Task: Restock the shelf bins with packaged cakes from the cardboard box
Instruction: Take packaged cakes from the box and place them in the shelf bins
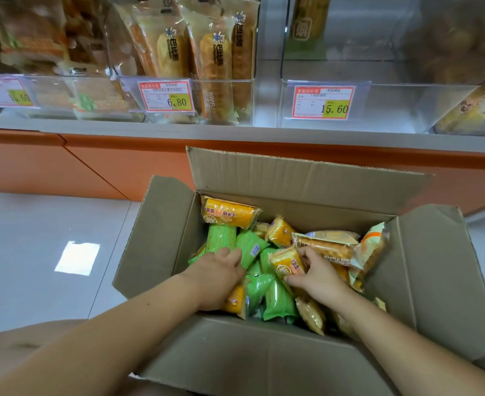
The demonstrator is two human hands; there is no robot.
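Tiled floor (35,224), cardboard box (292,178): right hand (321,278) grips orange cake (284,262) lying crosswise.

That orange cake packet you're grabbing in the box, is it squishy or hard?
Probably squishy: the orange cake packet looks puffy and soft-cornered where the right hand pinches it. Likely light, since just a thumb and fingertips hold it. The shiny wrapper may be a bit slippery.
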